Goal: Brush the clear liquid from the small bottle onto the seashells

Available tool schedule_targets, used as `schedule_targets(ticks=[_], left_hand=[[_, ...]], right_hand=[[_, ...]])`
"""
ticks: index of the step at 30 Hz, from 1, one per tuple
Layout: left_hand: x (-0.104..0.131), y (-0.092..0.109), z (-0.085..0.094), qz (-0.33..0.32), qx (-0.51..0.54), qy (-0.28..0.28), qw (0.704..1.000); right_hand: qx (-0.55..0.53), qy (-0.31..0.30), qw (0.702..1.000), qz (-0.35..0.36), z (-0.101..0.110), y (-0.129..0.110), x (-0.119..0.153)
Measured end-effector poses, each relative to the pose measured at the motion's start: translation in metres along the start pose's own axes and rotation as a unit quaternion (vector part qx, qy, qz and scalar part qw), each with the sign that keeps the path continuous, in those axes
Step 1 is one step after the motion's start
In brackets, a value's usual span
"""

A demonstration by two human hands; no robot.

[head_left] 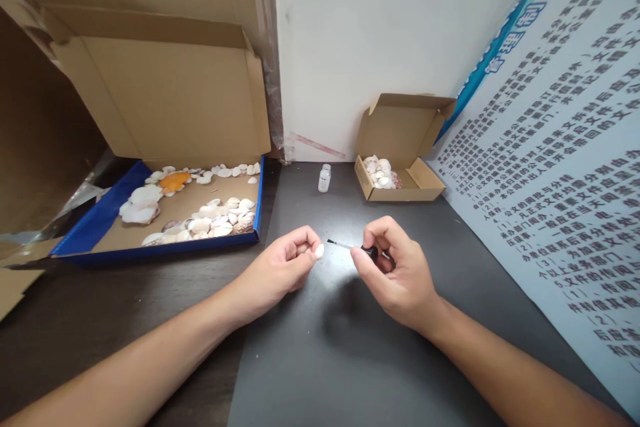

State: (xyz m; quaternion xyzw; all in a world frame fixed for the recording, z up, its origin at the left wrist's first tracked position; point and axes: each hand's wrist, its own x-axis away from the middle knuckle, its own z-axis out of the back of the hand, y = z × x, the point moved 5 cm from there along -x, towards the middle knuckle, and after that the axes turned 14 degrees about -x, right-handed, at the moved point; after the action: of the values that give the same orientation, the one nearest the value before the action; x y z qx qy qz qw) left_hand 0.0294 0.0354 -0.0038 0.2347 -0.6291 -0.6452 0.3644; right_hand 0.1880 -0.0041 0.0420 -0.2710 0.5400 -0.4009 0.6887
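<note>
Between the fingertips of my left hand point(285, 263) is a small white seashell point(319, 251), held just above the dark table. My right hand point(397, 270) is closed around the black cap of a small applicator brush point(343, 245). The brush's thin stem points left, and its dark bristle tip is close to the shell but apart from it. Behind both hands stands an uncapped, small clear glass bottle point(325, 178) with a pale label, upright on the table.
At the left, an open cardboard box point(257, 213) with blue sides holds white shells and an orange one. A smaller open cardboard box point(400, 193) with shells stands at the back right. A printed poster point(550, 167) leans along the right; a white panel point(370, 27) closes the back.
</note>
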Motion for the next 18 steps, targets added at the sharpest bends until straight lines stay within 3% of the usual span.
schedule_targets(ticks=[5, 9, 14, 18], left_hand=[[0.0009, -0.0006, -0.0004, -0.005, 0.006, -0.006, 1.000], [0.0010, -0.0004, -0.0012, 0.001, 0.015, -0.004, 1.000], [0.0007, 0.0012, -0.0020, 0.010, 0.035, -0.006, 0.999], [0.0008, 0.0012, -0.0018, 0.017, 0.035, -0.002, 0.999]], right_hand=[[-0.029, -0.041, 0.999, 0.008, -0.0046, -0.0022, 0.0008], [-0.012, -0.001, 1.000, -0.003, -0.0007, 0.0012, 0.0010], [-0.034, -0.030, 0.999, 0.001, -0.0020, 0.0017, 0.0016], [-0.027, 0.006, 1.000, -0.012, 0.0008, 0.0024, 0.0010]])
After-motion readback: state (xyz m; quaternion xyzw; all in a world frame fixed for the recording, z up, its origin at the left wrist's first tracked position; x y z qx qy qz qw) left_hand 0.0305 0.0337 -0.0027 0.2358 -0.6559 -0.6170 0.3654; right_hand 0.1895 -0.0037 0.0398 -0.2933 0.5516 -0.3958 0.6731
